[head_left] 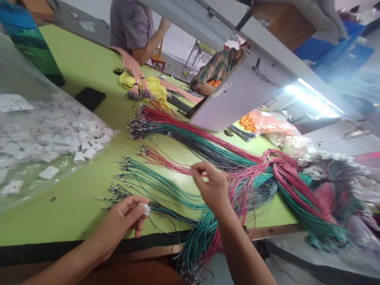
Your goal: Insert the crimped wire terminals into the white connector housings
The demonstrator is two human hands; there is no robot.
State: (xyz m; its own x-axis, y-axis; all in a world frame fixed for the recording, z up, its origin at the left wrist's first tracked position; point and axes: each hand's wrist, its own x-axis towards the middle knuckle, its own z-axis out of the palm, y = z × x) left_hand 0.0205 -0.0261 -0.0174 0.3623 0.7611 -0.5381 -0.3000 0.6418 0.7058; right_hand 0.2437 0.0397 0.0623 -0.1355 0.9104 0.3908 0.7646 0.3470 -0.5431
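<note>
Left hand (126, 215) pinches white connector (146, 209); light, steady hold suits. Right hand (212, 187) curled at red wires (166, 163), grip unclear; gentle handling should limit tangling.

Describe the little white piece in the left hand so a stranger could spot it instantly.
On the green table, find the big clear bag at picture left. Lower right of it, the left hand pinches the white piece. Unlike the bagged pieces, this one is held.

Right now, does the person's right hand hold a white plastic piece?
No, the white plastic piece is in the left hand, while the right hand is at the red wires.
</note>
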